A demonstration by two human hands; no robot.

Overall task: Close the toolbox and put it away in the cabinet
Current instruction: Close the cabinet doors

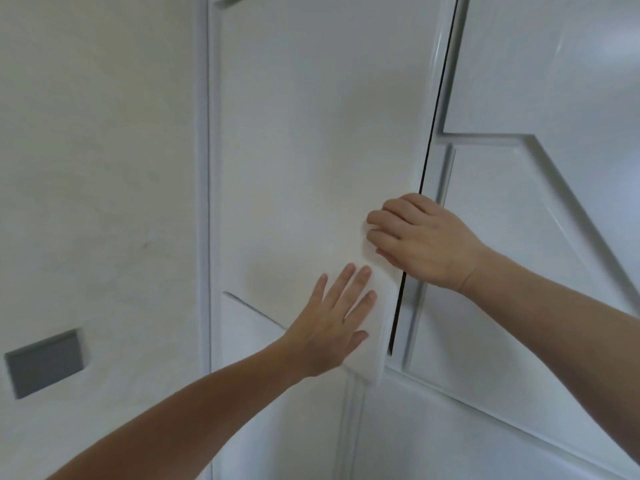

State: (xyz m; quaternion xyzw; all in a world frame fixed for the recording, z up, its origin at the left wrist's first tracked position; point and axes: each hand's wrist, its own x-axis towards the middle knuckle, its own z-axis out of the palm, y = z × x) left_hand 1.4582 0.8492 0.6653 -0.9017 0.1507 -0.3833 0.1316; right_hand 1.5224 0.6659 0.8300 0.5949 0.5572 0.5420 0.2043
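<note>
two hands are on the white cabinet doors and nothing else is being handled. the left hand (334,315) lies flat on the left door (311,150), fingers spread and straight, palm against the panel near its free edge; it grips nothing. a flat palm like this suits pushing, so the person is probably pressing that door home, or steadying it. the right hand (420,242) sits higher, across the dark gap (431,140) between the left door and the right door (519,220). its fingers are curled, with the tips on the edge of the left door, and it is unclear whether they hook round the edge or only press on it. it too holds no loose object.

the gap is narrow and runs the height of the doors, so the cabinet is almost shut but not quite. the toolbox is nowhere in view; if it is already inside, it is hidden behind the doors, and that cannot be checked from here. judged from the hands alone, this looks like either the last push to close the cabinet or the start of opening it. a grey recess (45,362) shows in the wall on the left, well apart from both hands.
</note>
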